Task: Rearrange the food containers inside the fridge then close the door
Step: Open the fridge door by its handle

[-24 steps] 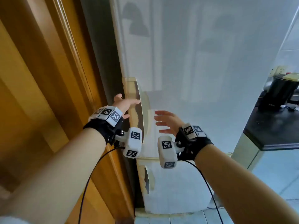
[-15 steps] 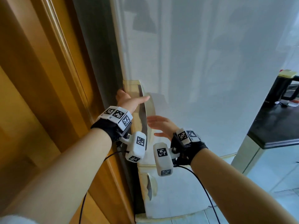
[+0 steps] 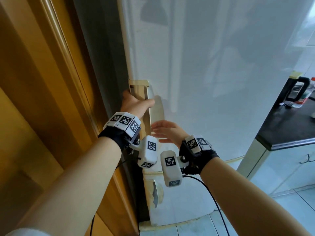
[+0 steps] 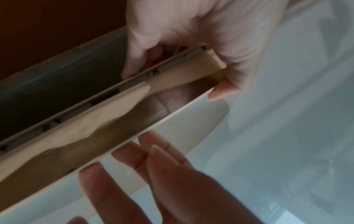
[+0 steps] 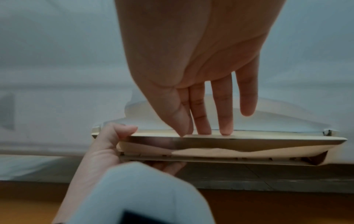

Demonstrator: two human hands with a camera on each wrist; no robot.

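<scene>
The white fridge door (image 3: 213,82) is closed, so no food containers show. Its cream handle (image 3: 139,86) runs down the door's left edge. My left hand (image 3: 136,104) grips the top of that handle (image 4: 134,97), fingers curled behind it and thumb (image 4: 218,92) over the front. My right hand (image 3: 167,132) is open just below, with straight fingers (image 5: 224,121) reaching the handle's front edge (image 5: 249,144). I cannot tell whether they touch it.
A wooden door panel (image 3: 42,99) stands close on the left. The lower freezer door (image 3: 179,201) is closed too. On the right, a black counter (image 3: 289,130) carries a dark kettle (image 3: 296,89). Pale floor tiles (image 3: 221,223) lie below.
My left hand has moved up from beside the handle and curled round its top. My right hand has risen towards the handle, still open.
</scene>
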